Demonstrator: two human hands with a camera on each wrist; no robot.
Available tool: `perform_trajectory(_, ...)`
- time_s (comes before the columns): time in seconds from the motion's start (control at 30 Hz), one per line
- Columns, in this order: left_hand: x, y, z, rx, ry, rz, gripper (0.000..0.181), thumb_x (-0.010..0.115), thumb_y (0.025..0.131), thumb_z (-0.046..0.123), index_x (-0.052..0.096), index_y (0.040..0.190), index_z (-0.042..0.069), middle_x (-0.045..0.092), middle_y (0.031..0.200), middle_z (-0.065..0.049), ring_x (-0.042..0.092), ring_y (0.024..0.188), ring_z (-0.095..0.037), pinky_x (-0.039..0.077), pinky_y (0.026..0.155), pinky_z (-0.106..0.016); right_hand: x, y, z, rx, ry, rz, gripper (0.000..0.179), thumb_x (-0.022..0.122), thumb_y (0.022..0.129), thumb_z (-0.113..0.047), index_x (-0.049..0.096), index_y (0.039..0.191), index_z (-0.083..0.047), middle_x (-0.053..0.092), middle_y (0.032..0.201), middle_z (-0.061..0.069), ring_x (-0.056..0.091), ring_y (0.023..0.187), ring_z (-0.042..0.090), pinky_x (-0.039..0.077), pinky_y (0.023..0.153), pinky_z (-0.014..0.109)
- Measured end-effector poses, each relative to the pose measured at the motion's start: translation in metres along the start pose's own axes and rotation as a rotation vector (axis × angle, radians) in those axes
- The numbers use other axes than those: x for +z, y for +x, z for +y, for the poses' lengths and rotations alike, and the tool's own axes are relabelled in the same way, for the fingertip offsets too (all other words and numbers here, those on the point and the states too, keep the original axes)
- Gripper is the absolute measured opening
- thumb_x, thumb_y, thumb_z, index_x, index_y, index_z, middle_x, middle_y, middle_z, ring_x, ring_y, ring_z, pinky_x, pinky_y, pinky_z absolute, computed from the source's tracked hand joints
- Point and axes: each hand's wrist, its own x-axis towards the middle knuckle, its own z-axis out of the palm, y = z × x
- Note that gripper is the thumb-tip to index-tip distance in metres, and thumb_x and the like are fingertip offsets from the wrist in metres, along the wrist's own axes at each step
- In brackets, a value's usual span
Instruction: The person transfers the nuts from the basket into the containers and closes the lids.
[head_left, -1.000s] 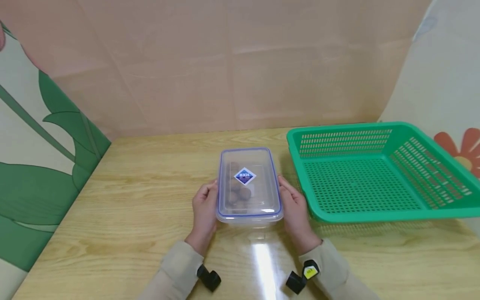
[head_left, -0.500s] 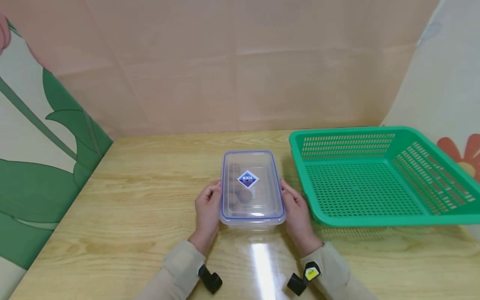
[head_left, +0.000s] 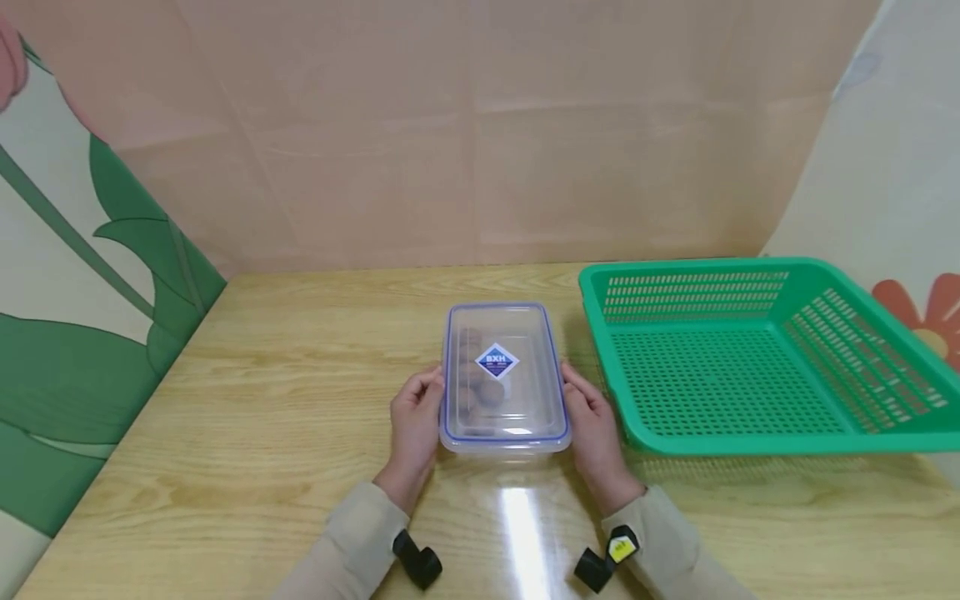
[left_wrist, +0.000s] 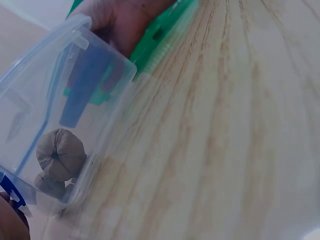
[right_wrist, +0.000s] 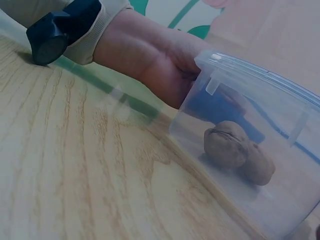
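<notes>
A clear plastic food container with a blue-edged lid lies lengthwise in front of me on the wooden table. Its lid is on and carries a diamond-shaped BXH label. My left hand grips the container's left side, and my right hand grips the right, thumbs along the lid's edges. Several round, brownish, wrinkled lumps lie inside, gathered toward the left; the right wrist view shows one creased lump, the left wrist view a lobed lump. Some fingers are hidden beneath the lid's edges.
A large green plastic basket with slotted walls stands at the right, close to my right hand. Behind the wooden table hangs a pinkish sheet. A wall with painted green leaves borders the left side.
The head view has shifted slightly, so the container, hands and basket all appear a little lower and farther right. Both hands keep the same grip on the container.
</notes>
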Motion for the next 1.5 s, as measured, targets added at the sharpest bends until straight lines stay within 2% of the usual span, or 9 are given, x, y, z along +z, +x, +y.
perform_trajectory(0.17, 0.0, 0.001, -0.001, -0.033, -0.038, 0.002, 0.016, 0.056, 0.087, -0.001, 0.061, 0.097, -0.013, 0.064, 0.112, -0.018, 0.059, 0.096, -0.011, 0.053, 0.082, -0.02, 0.002, 0.0, 0.002, 0.0, 0.041, 0.019, 0.042, 0.04, 0.097, -0.01, 0.039, 0.137, 0.001, 0.034, 0.147, 0.011, 0.032, 0.135, 0.022, 0.035, 0.107, 0.032)
perform_trajectory(0.3, 0.0, 0.001, -0.001, -0.033, -0.045, 0.007, 0.016, 0.056, 0.088, 0.0, 0.062, 0.096, -0.013, 0.065, 0.11, -0.018, 0.06, 0.094, -0.011, 0.053, 0.08, -0.021, 0.002, -0.001, 0.002, -0.002, 0.029, 0.018, 0.041, 0.04, 0.097, -0.011, 0.041, 0.137, -0.001, 0.033, 0.148, 0.009, 0.031, 0.136, 0.02, 0.034, 0.108, 0.032)
perform_trajectory(0.5, 0.0, -0.001, 0.003, 0.005, -0.016, 0.004, 0.018, 0.057, 0.086, -0.002, 0.062, 0.099, -0.015, 0.062, 0.115, -0.022, 0.06, 0.101, -0.016, 0.053, 0.082, -0.02, 0.001, -0.001, 0.0, -0.009, -0.01, 0.023, 0.04, 0.041, 0.097, -0.012, 0.042, 0.136, -0.003, 0.03, 0.15, 0.005, 0.026, 0.138, 0.015, 0.027, 0.113, 0.033)
perform_trajectory(0.73, -0.001, 0.001, 0.01, 0.074, 0.1, -0.022, 0.018, 0.059, 0.085, -0.003, 0.065, 0.099, -0.012, 0.057, 0.122, -0.018, 0.05, 0.118, -0.027, 0.045, 0.098, -0.024, 0.0, -0.001, -0.003, -0.037, -0.05, 0.012, 0.04, 0.041, 0.097, -0.011, 0.043, 0.136, 0.0, 0.025, 0.152, 0.006, 0.021, 0.14, 0.019, 0.024, 0.114, 0.037)
perform_trajectory(0.97, -0.003, 0.0, 0.014, 0.096, 0.188, -0.055, 0.021, 0.055, 0.086, -0.006, 0.066, 0.104, -0.008, 0.055, 0.125, -0.014, 0.049, 0.121, -0.026, 0.042, 0.101, -0.025, -0.003, -0.003, -0.003, -0.076, -0.127, 0.005, 0.04, 0.041, 0.097, -0.012, 0.044, 0.137, -0.004, 0.026, 0.152, 0.0, 0.021, 0.139, 0.013, 0.024, 0.114, 0.034)
perform_trajectory(1.1, -0.001, -0.002, 0.017, 0.158, 0.192, -0.071, 0.028, 0.049, 0.081, -0.013, 0.064, 0.105, -0.01, 0.057, 0.122, -0.018, 0.051, 0.119, -0.029, 0.042, 0.101, -0.029, -0.004, -0.004, -0.002, -0.104, -0.176, 0.001, 0.041, 0.041, 0.097, -0.012, 0.043, 0.138, -0.006, 0.025, 0.152, -0.003, 0.02, 0.139, 0.011, 0.025, 0.113, 0.031)
perform_trajectory(1.2, 0.001, -0.003, 0.018, 0.184, 0.19, -0.068, 0.033, 0.046, 0.078, -0.016, 0.064, 0.106, -0.01, 0.057, 0.121, -0.019, 0.052, 0.117, -0.03, 0.043, 0.101, -0.03, -0.004, -0.004, -0.001, -0.129, -0.194, 0.001, 0.041, 0.043, 0.097, -0.012, 0.043, 0.137, -0.005, 0.025, 0.152, -0.001, 0.021, 0.139, 0.012, 0.027, 0.111, 0.024)
perform_trajectory(1.33, 0.001, -0.003, 0.018, 0.132, 0.153, -0.036, 0.038, 0.045, 0.078, -0.016, 0.062, 0.11, -0.008, 0.057, 0.123, -0.018, 0.052, 0.118, -0.029, 0.044, 0.099, -0.027, -0.003, -0.003, -0.002, -0.121, -0.18, -0.006, 0.043, 0.046, 0.095, -0.01, 0.041, 0.138, -0.003, 0.024, 0.152, 0.002, 0.024, 0.138, 0.012, 0.031, 0.106, 0.017)
perform_trajectory(1.5, 0.003, -0.003, 0.016, 0.03, 0.047, -0.014, 0.041, 0.045, 0.081, -0.014, 0.055, 0.121, -0.008, 0.053, 0.128, -0.023, 0.05, 0.121, -0.03, 0.045, 0.097, -0.025, -0.001, 0.001, -0.009, -0.04, -0.09, -0.006, 0.046, 0.046, 0.094, -0.006, 0.038, 0.139, 0.0, 0.024, 0.152, 0.008, 0.025, 0.137, 0.017, 0.029, 0.11, 0.026)
